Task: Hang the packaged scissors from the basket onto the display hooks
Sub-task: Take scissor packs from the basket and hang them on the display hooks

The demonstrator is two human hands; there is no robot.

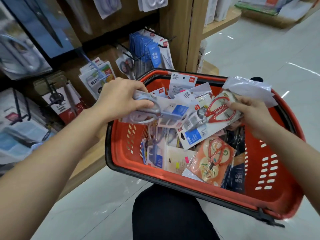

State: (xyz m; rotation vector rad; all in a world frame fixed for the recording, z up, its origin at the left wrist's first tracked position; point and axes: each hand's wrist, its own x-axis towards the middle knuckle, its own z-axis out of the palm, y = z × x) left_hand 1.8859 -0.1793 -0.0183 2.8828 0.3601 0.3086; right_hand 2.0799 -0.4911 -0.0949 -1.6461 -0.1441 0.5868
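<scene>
Left hand has its fingers curled round the grey pack, right hand pinches the red pack. I'd hang one first, lining its hole up with a far display hook.

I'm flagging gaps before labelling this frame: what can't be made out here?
1. Head view: packs deep in the red plastic basket, buried under upper ones; uncountable.
2. Head view: handle end of the grey-handled scissors pack, covered by the left hand.
3. Head view: hanging packs at upper left, motion-blurred; print unreadable.
4. Head view: white packs at top, cut off by the edge.
</scene>
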